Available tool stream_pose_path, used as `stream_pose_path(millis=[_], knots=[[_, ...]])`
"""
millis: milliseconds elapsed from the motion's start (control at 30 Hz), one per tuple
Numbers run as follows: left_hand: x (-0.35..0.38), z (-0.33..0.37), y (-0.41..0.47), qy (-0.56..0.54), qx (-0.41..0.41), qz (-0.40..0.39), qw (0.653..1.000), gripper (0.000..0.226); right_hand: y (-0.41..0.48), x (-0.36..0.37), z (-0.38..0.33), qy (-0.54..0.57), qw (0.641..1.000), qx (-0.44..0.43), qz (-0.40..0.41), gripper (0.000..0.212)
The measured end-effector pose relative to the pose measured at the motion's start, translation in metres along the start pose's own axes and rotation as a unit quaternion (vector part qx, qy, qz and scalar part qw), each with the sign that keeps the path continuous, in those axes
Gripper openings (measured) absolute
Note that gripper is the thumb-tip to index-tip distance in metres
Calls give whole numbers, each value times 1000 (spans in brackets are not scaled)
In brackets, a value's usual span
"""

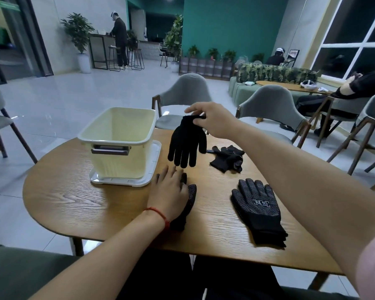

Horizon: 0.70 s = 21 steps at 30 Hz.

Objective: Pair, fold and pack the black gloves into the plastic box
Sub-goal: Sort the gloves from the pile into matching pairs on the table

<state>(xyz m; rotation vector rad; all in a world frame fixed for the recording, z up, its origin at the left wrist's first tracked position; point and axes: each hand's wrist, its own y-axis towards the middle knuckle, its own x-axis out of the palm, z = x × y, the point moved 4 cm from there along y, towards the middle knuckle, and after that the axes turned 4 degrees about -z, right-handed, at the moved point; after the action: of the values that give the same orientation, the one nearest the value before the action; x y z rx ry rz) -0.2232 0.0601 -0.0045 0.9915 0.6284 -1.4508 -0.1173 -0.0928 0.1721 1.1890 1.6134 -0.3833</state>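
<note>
Cream plastic box [117, 159], open-topped, on perhaps its lid [117, 182]

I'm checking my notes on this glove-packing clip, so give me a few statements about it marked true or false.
1. The right hand pinches the hanging glove by its cuff. True.
2. The left hand lifts a glove into the air. False: it rests on the flat glove lying on the table.
3. The plastic box stands on a white lid. True.
4. The dotted gloves lie inside the plastic box. False: they lie on the table, right of the left hand.
</note>
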Motion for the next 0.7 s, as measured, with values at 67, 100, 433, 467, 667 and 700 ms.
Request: stream_pose_path(millis=[67,100,433,467,667,700], knots=[[-14,-8,-9,-36,36,40,998,49,4,6,-2,1,1000,-3,8,36],[-20,-15,-13,-51,57,53,996,45,5,11,-3,-1,1000,-4,10,35],[-19,-66,-49,-19,142,5,990,31,13,38,-7,23,999,-11,40,32],[-18,-65,-48,-8,139,2,990,34,15,38,-9,21,999,-12,44,32],[-16,-63,-48,23,135,4,991,38,9,35,-25,7,997,-38,65,32],[-16,-62,-49,28,138,8,990,38,4,40,-27,4,998,-39,55,32]])
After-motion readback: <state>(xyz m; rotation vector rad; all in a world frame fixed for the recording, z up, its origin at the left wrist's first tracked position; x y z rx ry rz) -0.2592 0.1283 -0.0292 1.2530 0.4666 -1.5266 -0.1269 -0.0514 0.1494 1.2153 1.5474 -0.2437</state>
